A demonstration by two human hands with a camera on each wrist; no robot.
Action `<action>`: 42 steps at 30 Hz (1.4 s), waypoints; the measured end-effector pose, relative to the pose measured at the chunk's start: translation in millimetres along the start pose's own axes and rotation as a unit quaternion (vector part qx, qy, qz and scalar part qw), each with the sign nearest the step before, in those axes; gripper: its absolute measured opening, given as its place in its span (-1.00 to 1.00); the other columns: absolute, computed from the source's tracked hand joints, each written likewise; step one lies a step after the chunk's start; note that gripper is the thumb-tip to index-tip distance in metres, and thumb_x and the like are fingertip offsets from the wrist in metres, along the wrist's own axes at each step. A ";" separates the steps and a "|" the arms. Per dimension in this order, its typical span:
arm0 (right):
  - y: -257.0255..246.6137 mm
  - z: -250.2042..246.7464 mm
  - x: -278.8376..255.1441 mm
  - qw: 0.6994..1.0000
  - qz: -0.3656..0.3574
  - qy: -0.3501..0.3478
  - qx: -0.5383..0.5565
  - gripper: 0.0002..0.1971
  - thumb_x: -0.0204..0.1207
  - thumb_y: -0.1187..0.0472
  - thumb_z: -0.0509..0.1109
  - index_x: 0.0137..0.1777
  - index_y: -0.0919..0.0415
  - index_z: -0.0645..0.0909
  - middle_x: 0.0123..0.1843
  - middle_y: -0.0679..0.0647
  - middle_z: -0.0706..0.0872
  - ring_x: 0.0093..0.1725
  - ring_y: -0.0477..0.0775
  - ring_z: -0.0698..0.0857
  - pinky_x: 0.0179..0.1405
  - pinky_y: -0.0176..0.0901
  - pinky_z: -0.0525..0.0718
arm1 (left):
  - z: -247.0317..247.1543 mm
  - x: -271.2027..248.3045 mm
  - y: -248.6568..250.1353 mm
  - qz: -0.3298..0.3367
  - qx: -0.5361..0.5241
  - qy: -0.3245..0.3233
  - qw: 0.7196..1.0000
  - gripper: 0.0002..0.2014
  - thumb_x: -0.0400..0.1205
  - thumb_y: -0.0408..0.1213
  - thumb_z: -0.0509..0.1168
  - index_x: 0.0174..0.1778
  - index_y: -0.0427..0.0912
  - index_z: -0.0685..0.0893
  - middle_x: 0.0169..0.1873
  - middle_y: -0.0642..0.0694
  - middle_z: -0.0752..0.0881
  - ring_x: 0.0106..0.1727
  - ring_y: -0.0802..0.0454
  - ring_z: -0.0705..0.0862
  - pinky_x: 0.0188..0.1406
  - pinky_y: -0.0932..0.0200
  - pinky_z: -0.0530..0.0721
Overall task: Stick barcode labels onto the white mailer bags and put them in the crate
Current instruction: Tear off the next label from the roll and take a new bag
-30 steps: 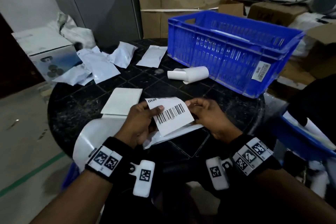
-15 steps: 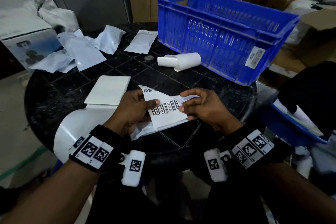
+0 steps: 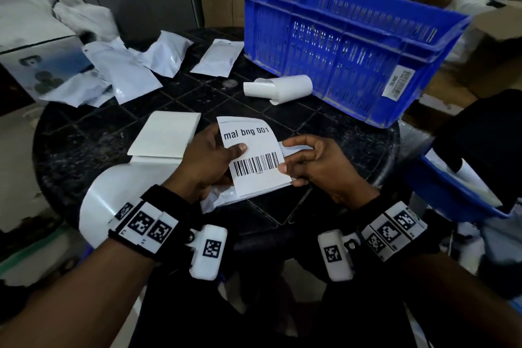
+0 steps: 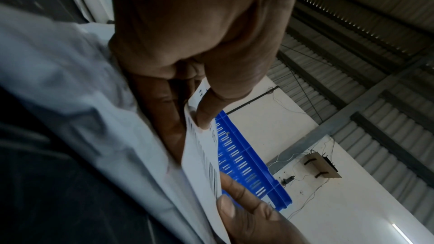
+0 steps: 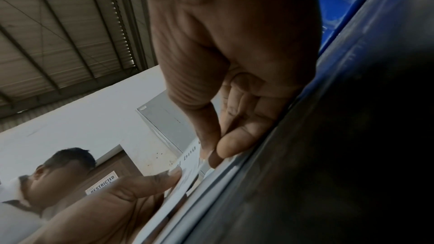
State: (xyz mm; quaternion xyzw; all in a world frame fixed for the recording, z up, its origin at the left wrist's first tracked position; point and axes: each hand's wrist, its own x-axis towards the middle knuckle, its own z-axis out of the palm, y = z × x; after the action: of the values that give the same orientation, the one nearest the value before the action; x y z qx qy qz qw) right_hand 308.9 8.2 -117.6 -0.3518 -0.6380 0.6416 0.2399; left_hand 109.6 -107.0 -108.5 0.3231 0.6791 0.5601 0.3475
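The barcode label (image 3: pixel 255 159), printed "mal bng 001", is held just above the near edge of the dark round counter (image 3: pixel 84 127), over a white mailer bag (image 3: pixel 217 199) that shows beneath it. The left hand (image 3: pixel 207 162) pinches the label's left side, thumb on its face; the right hand (image 3: pixel 315 165) pinches its right edge with curled fingers. Behind them lies a curled label roll (image 3: pixel 282 87), then the blue crate (image 3: pixel 353 45) at the far right; more mailer bags (image 3: pixel 127 70) lie scattered far left
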 end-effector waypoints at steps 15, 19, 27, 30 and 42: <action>-1.7 -2.1 -1.0 1.000 0.013 -0.004 -0.025 -0.48 0.41 0.47 0.67 0.35 0.27 0.64 -0.23 0.09 0.87 -0.25 -0.05 0.80 -0.42 -0.20 0.78 | 0.0 -0.7 -0.8 -0.010 0.013 -0.037 0.999 -0.54 0.57 -0.46 0.55 0.35 -0.02 0.68 0.14 -0.06 0.86 0.12 -0.16 0.86 0.03 -0.36 0.83; -4.7 -3.1 -1.3 0.999 0.019 -0.005 -0.033 -0.46 0.40 0.47 0.68 0.36 0.27 0.63 -0.17 0.14 0.88 -0.23 -0.03 0.81 -0.44 -0.20 0.77 | 0.0 -2.9 -0.4 -0.007 0.007 -0.051 0.999 -0.45 0.53 -0.60 0.53 0.40 -0.12 0.63 0.12 -0.14 0.86 0.09 -0.16 0.87 -0.10 -0.25 0.87; -6.2 -1.0 -0.5 0.998 0.020 0.008 -0.054 -0.45 0.40 0.43 0.69 0.37 0.23 0.63 -0.17 0.10 0.90 -0.22 -0.08 0.83 -0.42 -0.14 0.81 | 2.2 -5.5 1.3 0.000 0.012 -0.038 0.999 -0.38 0.45 -0.68 0.54 0.39 -0.15 0.63 0.11 -0.17 0.86 0.10 -0.20 0.86 -0.15 -0.20 0.86; -5.1 -0.3 0.4 0.998 0.019 0.013 -0.055 -0.46 0.40 0.43 0.69 0.36 0.24 0.63 -0.19 0.08 0.90 -0.25 -0.09 0.83 -0.45 -0.15 0.78 | 3.1 -6.6 1.7 0.007 0.014 -0.036 0.999 -0.37 0.43 -0.71 0.54 0.38 -0.18 0.62 0.13 -0.16 0.85 0.11 -0.13 0.85 -0.24 0.06 0.83; -0.8 2.0 0.4 0.997 0.010 0.033 -0.073 -0.49 0.38 0.38 0.72 0.29 0.18 0.65 -0.15 0.10 0.91 -0.20 -0.04 0.87 -0.42 -0.09 0.79 | 6.3 -5.2 -0.6 0.043 0.035 -0.023 0.998 -0.31 0.37 -0.71 0.59 0.38 -0.19 0.61 0.12 -0.06 0.83 0.09 0.02 0.84 -0.20 0.24 0.81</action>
State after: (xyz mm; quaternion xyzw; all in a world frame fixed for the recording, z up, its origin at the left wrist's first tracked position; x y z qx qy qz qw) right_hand 307.1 7.3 -117.0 -0.3956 -0.6713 0.5836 0.2285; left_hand 117.7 -108.0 -109.3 0.3768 0.6758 0.5425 0.3272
